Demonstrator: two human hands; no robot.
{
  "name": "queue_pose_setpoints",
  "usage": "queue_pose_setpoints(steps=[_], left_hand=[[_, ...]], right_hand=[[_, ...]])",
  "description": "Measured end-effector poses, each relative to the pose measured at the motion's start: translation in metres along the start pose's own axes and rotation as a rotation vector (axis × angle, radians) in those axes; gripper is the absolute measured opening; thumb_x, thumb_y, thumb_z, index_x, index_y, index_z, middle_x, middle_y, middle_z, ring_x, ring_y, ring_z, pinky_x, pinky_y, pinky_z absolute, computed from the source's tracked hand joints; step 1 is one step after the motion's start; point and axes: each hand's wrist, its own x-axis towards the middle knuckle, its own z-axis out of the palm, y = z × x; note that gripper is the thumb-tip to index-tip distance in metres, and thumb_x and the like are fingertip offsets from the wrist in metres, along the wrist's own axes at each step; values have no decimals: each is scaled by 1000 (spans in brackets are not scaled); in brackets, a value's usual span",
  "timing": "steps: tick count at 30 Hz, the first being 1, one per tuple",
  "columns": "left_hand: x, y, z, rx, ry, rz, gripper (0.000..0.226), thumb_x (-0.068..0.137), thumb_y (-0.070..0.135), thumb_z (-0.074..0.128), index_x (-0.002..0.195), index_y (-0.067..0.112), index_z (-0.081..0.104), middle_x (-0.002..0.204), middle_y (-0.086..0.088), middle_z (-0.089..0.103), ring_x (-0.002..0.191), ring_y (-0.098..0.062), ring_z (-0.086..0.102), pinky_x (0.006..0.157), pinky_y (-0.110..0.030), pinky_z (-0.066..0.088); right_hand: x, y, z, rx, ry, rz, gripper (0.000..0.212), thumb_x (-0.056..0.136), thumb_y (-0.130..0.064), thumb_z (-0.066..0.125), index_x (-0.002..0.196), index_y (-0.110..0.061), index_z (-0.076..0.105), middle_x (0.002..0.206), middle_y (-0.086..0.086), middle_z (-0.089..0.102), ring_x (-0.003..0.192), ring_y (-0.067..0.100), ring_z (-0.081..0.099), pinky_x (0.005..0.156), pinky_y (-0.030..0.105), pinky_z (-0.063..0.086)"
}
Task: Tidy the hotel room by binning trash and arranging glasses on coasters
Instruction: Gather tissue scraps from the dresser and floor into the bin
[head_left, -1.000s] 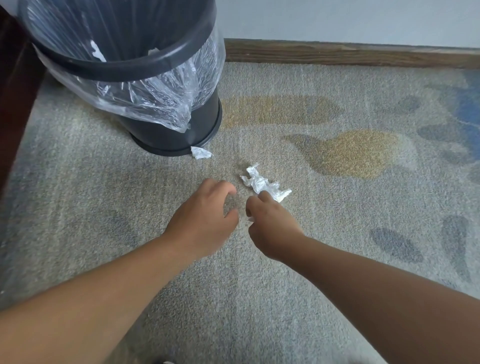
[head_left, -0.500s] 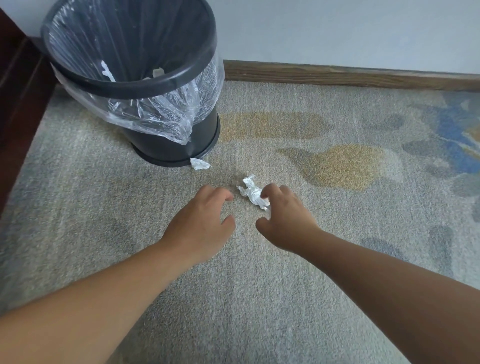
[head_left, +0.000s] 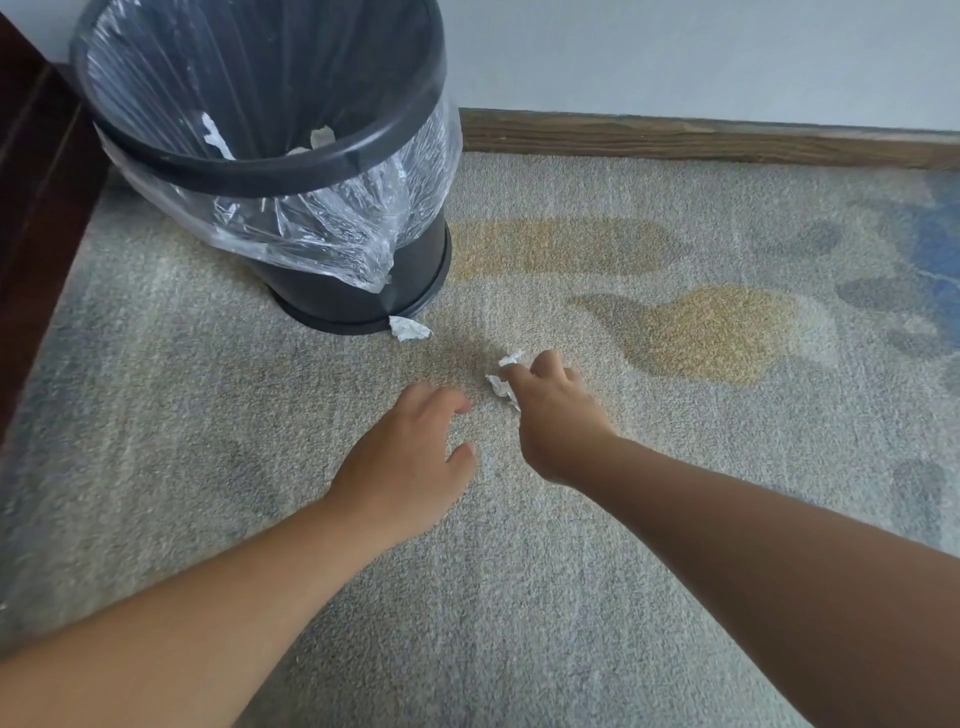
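A crumpled white wrapper (head_left: 500, 383) lies on the carpet, mostly covered by my right hand (head_left: 556, 415), whose fingers close around it. My left hand (head_left: 415, 457) hovers just to its left, fingers curled and apart, holding nothing. A black bin (head_left: 291, 166) with a clear plastic liner stands at the upper left, with white scraps visible inside. A second small white scrap (head_left: 409, 328) rests on the carpet against the bin's base.
A grey carpet (head_left: 571, 571) with yellow and blue patches covers the floor. A wooden skirting board (head_left: 701, 140) runs along the pale wall behind. Dark wooden furniture (head_left: 36, 208) borders the left side, close to the bin.
My right hand has moved forward over the wrapper and closed on it, bunching it up. My left hand stayed beside it. The view tilted up, showing more of the bin.
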Motion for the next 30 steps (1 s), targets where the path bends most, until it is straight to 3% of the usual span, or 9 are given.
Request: queue_pose_setpoints(steps=[5, 12, 20, 27, 30], left_hand=[[3, -6, 3, -5, -10, -24, 37, 93, 40, 48, 129, 35, 41, 130, 15, 39, 86, 0, 51, 64, -22, 37], [8, -9, 6, -16, -24, -40, 35, 93, 40, 47, 128, 36, 41, 130, 14, 39, 87, -2, 52, 64, -22, 38], [8, -5, 6, -23, -24, -37, 36, 93, 39, 48, 129, 35, 41, 132, 14, 38, 91, -3, 51, 70, -24, 39], [4, -3, -1, -23, 13, -32, 39, 93, 40, 48, 130, 37, 39, 131, 15, 39, 87, -1, 54, 68, -23, 42], [6, -3, -4, -17, 35, -26, 38, 92, 40, 48, 129, 37, 39, 129, 15, 39, 85, 0, 53, 61, -18, 36]], right_hand=[[11, 0, 8, -128, -120, 23, 84, 77, 2, 59, 143, -34, 21, 126, 8, 27, 108, 29, 40, 82, 44, 53], [17, 5, 14, -107, -117, 11, 72, 80, 3, 60, 140, -21, 30, 143, 6, 17, 117, 31, 37, 78, 41, 57], [15, 10, 17, -25, -41, -41, 47, 84, 3, 54, 126, -13, 41, 116, 5, 41, 103, 25, 40, 78, 33, 52], [3, 3, 6, 127, 60, -36, 37, 82, 5, 46, 109, -20, 41, 99, 0, 41, 88, 19, 43, 66, 28, 43], [-4, -3, -8, 209, 101, -50, 29, 84, 1, 44, 97, -24, 41, 94, -3, 40, 73, 14, 46, 54, 23, 35]])
